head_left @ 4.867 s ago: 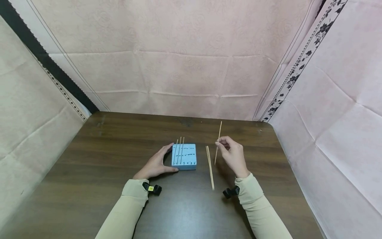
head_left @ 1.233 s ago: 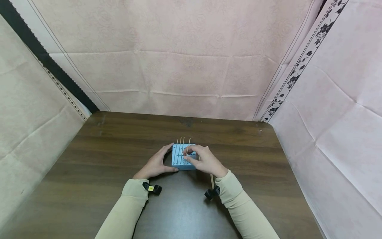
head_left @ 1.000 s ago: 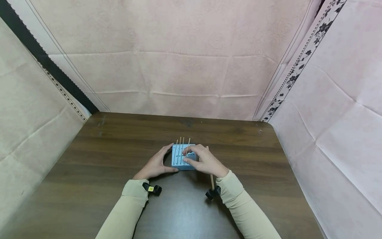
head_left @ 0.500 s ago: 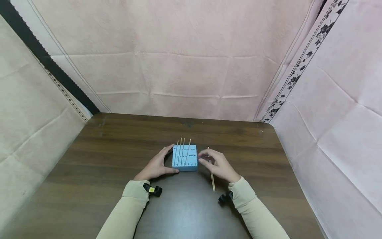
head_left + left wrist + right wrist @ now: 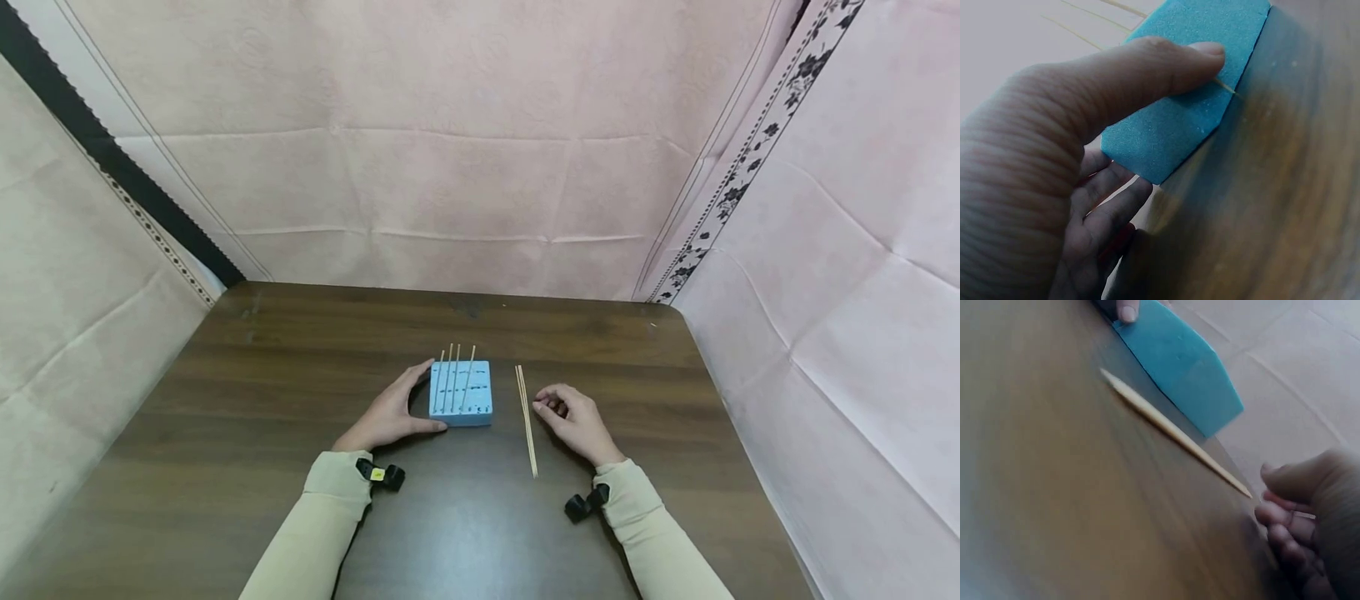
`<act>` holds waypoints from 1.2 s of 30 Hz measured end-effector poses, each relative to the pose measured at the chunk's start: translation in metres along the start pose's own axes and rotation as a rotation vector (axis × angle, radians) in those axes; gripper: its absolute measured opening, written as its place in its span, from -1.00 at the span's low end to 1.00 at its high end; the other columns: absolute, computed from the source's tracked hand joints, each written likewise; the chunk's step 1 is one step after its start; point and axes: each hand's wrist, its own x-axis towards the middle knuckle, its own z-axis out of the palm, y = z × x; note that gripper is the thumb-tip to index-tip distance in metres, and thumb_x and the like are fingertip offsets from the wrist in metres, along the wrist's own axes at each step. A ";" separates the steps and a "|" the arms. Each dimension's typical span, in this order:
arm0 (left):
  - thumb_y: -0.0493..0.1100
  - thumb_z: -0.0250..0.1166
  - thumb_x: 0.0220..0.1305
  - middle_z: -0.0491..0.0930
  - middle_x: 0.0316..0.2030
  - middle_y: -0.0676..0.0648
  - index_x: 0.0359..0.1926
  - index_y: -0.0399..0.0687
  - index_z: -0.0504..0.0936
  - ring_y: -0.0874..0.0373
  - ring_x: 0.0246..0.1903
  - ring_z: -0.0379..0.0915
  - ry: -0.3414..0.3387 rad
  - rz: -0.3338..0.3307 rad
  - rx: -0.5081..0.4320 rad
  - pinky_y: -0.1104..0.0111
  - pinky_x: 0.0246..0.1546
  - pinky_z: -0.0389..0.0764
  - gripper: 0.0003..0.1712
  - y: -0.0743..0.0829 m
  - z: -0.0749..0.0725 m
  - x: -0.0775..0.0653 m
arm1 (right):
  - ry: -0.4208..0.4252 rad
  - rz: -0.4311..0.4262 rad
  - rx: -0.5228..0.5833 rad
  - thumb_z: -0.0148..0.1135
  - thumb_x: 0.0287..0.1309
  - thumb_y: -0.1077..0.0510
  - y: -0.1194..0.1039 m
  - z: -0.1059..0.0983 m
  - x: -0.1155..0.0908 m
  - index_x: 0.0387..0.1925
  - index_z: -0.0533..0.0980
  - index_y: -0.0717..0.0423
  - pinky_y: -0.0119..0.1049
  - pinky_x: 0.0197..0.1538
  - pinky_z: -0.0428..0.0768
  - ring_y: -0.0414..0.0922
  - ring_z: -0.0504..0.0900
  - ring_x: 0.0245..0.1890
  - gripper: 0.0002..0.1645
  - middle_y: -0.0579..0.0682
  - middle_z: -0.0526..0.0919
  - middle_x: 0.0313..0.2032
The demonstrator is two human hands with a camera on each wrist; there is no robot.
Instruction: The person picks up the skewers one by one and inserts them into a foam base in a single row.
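My left hand [image 5: 393,414] grips a light blue foam block [image 5: 480,392] by its left side, thumb along the near face and fingers behind. The block's top carries rows of small dark marks. Several thin bamboo skewers [image 5: 468,379] stand in it, toward its left and middle. In the left wrist view the thumb presses on the block [image 5: 1166,128], and a pointed skewer tip [image 5: 1225,85] shows beside the thumb. My right hand [image 5: 577,423] hovers loosely curled with nothing in it, right of a narrow bunch of loose skewers [image 5: 527,425] lying on the table.
The brown wooden table [image 5: 300,375] runs back to a pale cloth curtain [image 5: 450,167]. More cloth hangs at the left and right sides. Black cameras [image 5: 588,504] are strapped to both wrists.
My right hand has brought one skewer to the block, let it go standing there, and drawn back right beside the loose skewers. My left hand has stayed on the block.
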 end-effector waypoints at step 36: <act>0.44 0.56 -0.19 0.08 0.53 0.00 0.58 0.35 0.03 -0.08 0.49 0.01 0.012 0.006 -0.015 -0.22 0.32 0.22 0.37 -0.002 0.001 0.000 | 0.062 0.005 -0.167 0.46 0.13 0.18 -0.009 0.012 0.001 -0.37 0.60 0.05 -0.26 -0.27 0.41 -0.17 0.43 -0.38 -0.86 -0.15 0.52 -0.45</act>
